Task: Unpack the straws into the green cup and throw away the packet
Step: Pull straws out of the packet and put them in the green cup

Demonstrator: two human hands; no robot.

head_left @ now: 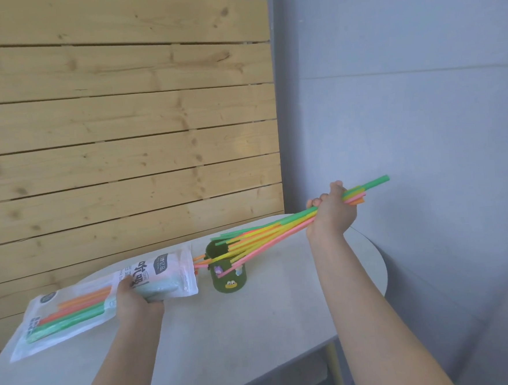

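Straws slant into the green cup: right grip clenches them, left grip steadies the packet.

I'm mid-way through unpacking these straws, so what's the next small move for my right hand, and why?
Probably tip the bundle of straws upright and lower it into the green cup. The right hand grips it nearly flat, with the far ends fanned over the cup's rim and one outside. The left hand holds the packet, with straws left inside.
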